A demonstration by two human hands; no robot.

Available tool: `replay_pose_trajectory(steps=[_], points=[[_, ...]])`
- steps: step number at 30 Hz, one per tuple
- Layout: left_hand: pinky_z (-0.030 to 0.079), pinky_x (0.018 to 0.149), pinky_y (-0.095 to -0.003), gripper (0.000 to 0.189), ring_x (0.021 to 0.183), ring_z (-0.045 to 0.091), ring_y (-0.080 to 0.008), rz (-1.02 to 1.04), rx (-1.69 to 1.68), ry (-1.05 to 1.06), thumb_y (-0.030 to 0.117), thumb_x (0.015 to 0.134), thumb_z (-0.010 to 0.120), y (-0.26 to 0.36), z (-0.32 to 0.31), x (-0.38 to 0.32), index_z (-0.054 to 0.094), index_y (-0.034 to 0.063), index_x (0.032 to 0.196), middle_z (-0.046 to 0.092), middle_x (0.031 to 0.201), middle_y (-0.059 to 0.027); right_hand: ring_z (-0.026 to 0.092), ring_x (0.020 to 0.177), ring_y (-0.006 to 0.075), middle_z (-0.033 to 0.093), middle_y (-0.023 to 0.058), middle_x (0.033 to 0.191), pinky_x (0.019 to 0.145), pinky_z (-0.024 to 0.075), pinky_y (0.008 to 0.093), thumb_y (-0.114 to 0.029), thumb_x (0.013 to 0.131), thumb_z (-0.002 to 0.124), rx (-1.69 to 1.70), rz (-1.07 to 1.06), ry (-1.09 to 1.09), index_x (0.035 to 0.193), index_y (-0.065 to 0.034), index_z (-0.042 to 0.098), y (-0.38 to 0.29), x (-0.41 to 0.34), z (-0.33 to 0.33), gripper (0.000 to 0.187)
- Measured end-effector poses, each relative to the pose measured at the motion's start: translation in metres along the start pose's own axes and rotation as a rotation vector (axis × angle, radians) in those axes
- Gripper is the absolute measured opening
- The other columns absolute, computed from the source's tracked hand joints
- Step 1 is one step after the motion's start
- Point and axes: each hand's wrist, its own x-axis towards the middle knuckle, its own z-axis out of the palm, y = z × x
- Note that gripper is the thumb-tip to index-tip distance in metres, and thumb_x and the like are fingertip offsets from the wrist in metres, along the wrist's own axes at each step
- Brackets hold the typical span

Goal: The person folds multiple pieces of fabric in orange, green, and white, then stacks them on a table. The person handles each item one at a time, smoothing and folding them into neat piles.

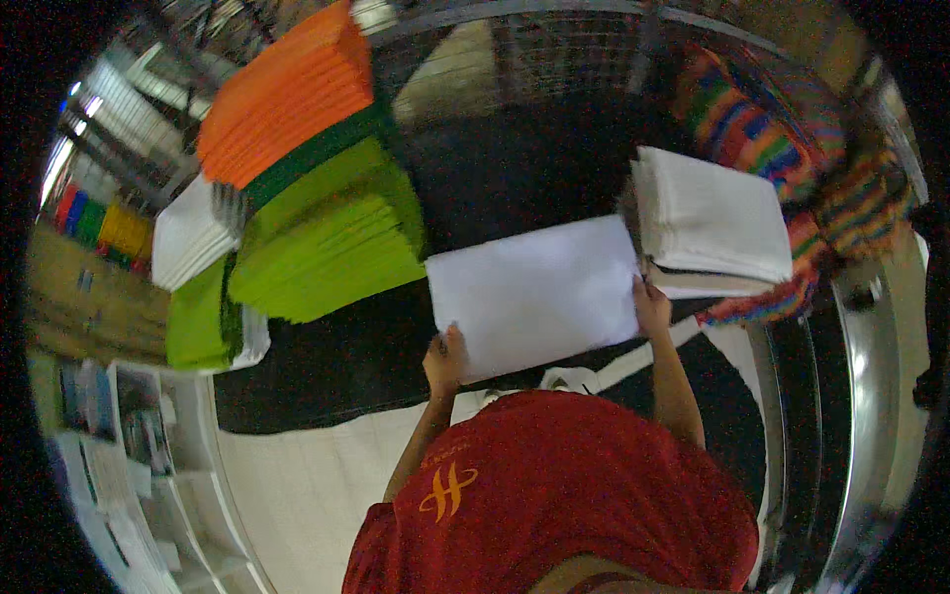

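A flat white rectangular sheet, paper or folded cloth, I cannot tell which [534,293], is held in front of my red shirt. My left hand [445,362] grips its lower left corner, thumb on top. On the right edge, my right hand [651,308] holds it near the lower corner. Just beyond that hand lies a stack of folded white cloth [716,215]. To the left of the sheet stands a tall stack of folded lime green cloth [334,252], its edge close to the sheet's upper left corner.
Folded orange cloth [289,96] is piled behind the lime green stack. Smaller white [194,234] and green [197,319] piles stand farther left. Striped multicoloured cloth [749,134] lies at the back right. A black surface [512,163] runs beneath; white shelving [200,490] stands at lower left.
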Motion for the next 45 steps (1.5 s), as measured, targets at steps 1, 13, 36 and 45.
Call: replay_pose_trajectory(steps=[1,13,36,45], points=[[0.05,0.069,-0.0449,0.049,0.08,0.065,-0.0419,-0.035,0.055,-0.027,0.045,0.091,0.054,0.005,-0.011,-0.001,0.064,-0.0038,0.091,0.065,0.079,-0.0263,0.064,0.088,0.0415,0.066,0.0235,0.1,0.077,0.0514,0.045,-0.048,0.092,0.051,-0.058,-0.092,0.006,0.104,-0.0051,0.068,-0.019,0.002,-0.007,0.048],[0.049,0.08,-0.0345,0.043,0.09,0.059,-0.0223,-0.236,-0.533,0.234,0.032,0.079,0.077,-0.028,0.02,-0.072,0.061,0.0038,0.108,0.062,0.102,-0.0115,0.025,0.137,0.043,0.034,0.0153,0.148,0.106,0.0186,0.0638,-0.043,0.082,0.063,-0.341,-0.858,-0.073,0.138,-0.0179,0.047,-0.213,-0.072,-0.042,0.063],[0.045,0.064,-0.0232,0.037,0.074,0.057,-0.0117,-0.066,-1.357,0.478,0.018,0.086,0.065,-0.216,-0.383,0.176,0.056,0.0019,0.119,0.061,0.088,-0.0025,0.065,0.081,0.0287,0.067,0.0132,0.089,0.072,0.0515,0.0368,-0.005,0.084,0.065,0.261,-0.808,-0.311,0.099,-0.0051,0.068,-0.338,-0.173,0.121,0.015],[0.049,0.085,-0.0379,0.066,0.094,0.06,-0.0293,-0.692,-0.473,1.245,0.02,0.07,0.083,-0.242,-0.442,0.288,0.05,-0.0056,0.121,0.059,0.111,-0.0215,0.065,0.076,0.0283,0.067,0.0092,0.085,0.067,0.0521,0.0357,-0.019,0.083,0.068,0.094,-0.987,-0.633,0.095,-0.011,0.07,-0.43,-0.273,0.203,0.014]])
